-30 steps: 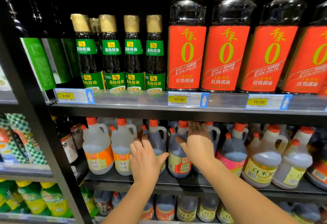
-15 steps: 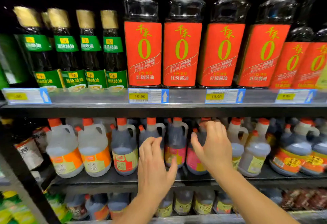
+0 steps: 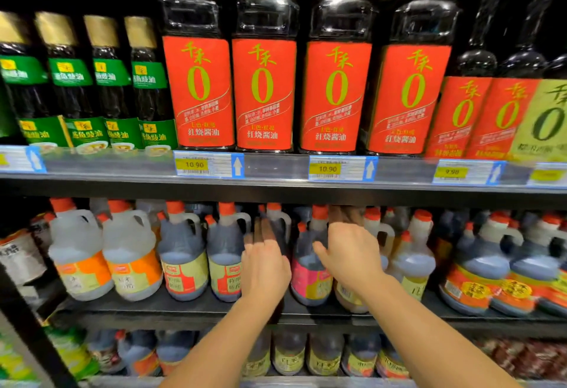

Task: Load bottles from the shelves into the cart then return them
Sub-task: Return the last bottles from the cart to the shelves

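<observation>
The dark jugs (image 3: 184,259) with orange caps stand in rows on the middle shelf (image 3: 184,311), a pink-labelled jug (image 3: 308,280) among them. The right hand (image 3: 349,252) reaches over that jug, thumb spread, its blurred fingers stretched into the shadow and gripping nothing. Just beside it, the left hand (image 3: 265,268) is flat, fingers straight, in front of another dark jug (image 3: 277,219). Pale jugs (image 3: 79,252) sit further left. On the shelf above stand red-labelled soy sauce bottles (image 3: 264,93), green-labelled bottles (image 3: 150,81) and price tags (image 3: 208,165).

Right hand (image 3: 349,252) fingertips (image 3: 343,216) blur, possibly touching jugs (image 3: 306,274).
</observation>
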A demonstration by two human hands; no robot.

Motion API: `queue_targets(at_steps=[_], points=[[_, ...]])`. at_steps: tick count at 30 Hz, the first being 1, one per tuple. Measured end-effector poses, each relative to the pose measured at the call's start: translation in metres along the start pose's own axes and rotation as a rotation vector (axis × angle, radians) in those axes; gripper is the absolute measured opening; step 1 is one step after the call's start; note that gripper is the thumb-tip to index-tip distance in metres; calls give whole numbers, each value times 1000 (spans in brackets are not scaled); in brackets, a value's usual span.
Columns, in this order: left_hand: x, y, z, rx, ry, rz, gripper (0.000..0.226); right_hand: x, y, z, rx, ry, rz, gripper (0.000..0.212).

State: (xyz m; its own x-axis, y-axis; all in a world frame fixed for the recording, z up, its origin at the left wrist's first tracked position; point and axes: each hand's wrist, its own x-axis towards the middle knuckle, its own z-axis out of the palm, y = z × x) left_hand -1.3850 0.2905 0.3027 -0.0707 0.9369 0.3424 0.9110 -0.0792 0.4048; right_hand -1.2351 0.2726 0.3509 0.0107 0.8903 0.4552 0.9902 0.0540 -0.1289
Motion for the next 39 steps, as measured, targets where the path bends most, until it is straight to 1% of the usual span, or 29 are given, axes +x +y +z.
queue_targets(at_steps=[3,5,7,8,11,13,16,18,21,29,33,37,39], points=[[2,1,2,68,-26,-43,29,4,0,4,-5,-38,3,25],[2,0,6,93,-23,-51,31,6,2,7,-26,-47,9,24],[2,0,8,123,-20,-54,28,8,3,8,-33,-58,22,22],[3,-1,10,124,-6,-52,31,8,3,8,-29,-64,31,21],[1,0,13,113,72,-44,58,9,4,10,-13,-64,46,14],[-1,2,15,97,120,-47,71,10,5,12,-17,-56,54,9],[-6,5,17,63,167,-71,81,12,8,18,-42,-47,71,23],[-7,7,17,87,166,-87,76,13,7,21,-42,-49,72,22],[-8,7,17,122,155,-113,64,15,5,23,-62,-43,56,12],[-19,14,16,156,212,-136,43,15,3,29,-78,1,68,13],[-22,20,15,154,248,-161,42,16,3,31,-67,-3,91,17],[-24,24,15,160,263,-187,46,16,3,32,-64,13,75,16],[-24,26,14,165,268,-200,46,16,3,32,-63,19,68,21]])
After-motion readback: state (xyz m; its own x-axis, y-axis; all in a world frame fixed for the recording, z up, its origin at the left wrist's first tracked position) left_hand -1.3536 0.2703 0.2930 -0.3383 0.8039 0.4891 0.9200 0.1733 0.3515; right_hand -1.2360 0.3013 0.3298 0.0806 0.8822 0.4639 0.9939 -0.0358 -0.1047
